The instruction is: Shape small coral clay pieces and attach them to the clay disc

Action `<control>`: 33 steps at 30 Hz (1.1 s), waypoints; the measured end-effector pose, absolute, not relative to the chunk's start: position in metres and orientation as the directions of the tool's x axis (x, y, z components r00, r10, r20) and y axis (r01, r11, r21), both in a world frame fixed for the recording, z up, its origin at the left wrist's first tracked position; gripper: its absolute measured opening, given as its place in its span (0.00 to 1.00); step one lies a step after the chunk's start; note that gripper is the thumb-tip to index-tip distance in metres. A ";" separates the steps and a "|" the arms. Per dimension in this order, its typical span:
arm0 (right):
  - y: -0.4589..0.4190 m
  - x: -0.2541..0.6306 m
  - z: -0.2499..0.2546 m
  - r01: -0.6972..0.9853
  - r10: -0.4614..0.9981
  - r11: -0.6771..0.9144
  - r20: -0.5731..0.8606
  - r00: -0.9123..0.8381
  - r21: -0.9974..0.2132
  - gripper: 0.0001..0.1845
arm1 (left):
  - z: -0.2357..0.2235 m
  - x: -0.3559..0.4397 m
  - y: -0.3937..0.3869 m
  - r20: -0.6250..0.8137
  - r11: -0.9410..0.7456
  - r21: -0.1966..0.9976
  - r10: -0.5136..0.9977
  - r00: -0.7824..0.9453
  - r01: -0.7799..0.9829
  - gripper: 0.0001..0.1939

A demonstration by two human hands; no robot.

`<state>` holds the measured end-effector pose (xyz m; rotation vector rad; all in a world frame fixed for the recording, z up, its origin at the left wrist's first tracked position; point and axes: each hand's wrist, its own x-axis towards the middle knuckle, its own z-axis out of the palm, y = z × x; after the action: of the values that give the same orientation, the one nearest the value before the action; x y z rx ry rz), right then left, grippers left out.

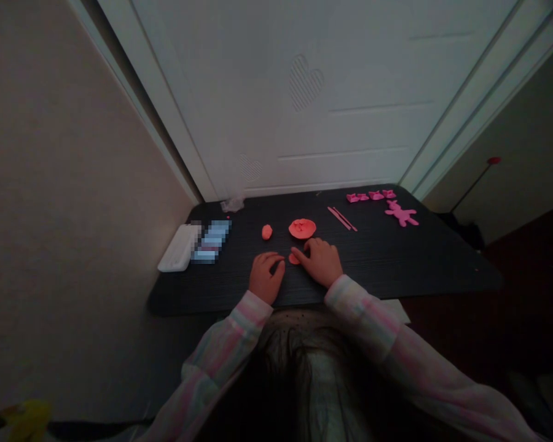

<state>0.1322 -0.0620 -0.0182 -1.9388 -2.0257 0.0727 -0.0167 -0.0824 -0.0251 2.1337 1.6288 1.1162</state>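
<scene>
On the dark table lies a small flat piece of coral clay, between my two hands. My right hand rests with its thumb over the edge of this piece, its other fingers bent and apart from the thumb. To the left, my left hand is curved on the tabletop, with a gap between thumb and fingers and nothing in it. Just beyond my hands is a coral clay bowl shape with small bits of clay inside. A rounded lump of coral clay sits to its left.
Two thin pink modelling tools lie right of the bowl shape. Farther right are a pink bear-shaped figure and several small pink pieces. A white case, a blurred-out blue item and crumpled clear plastic are at left.
</scene>
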 end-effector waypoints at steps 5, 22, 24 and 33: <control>-0.060 0.133 -0.018 0.963 0.980 0.058 0.199 -0.005 -0.262 0.21 | -0.025 -0.016 -0.084 0.417 -0.366 0.571 0.900 0.124 0.735 0.10; -0.058 0.133 -0.018 0.958 0.982 0.033 0.185 0.021 -0.285 0.18 | -0.025 -0.007 -0.090 0.406 -0.439 0.277 0.860 0.310 0.855 0.14; -0.058 0.133 -0.018 0.958 0.983 0.030 0.183 0.023 -0.285 0.18 | -0.024 -0.007 -0.090 0.395 -0.447 0.265 0.859 0.326 0.854 0.15; -0.058 0.135 -0.016 0.952 0.984 0.032 0.176 0.023 -0.305 0.15 | -0.023 -0.006 -0.091 0.379 -0.423 0.226 0.868 0.321 0.878 0.15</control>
<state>0.1353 -0.0581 -0.0161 -1.9693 -1.9785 0.1324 -0.0057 -0.0908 -0.0234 2.5701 1.6989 0.7161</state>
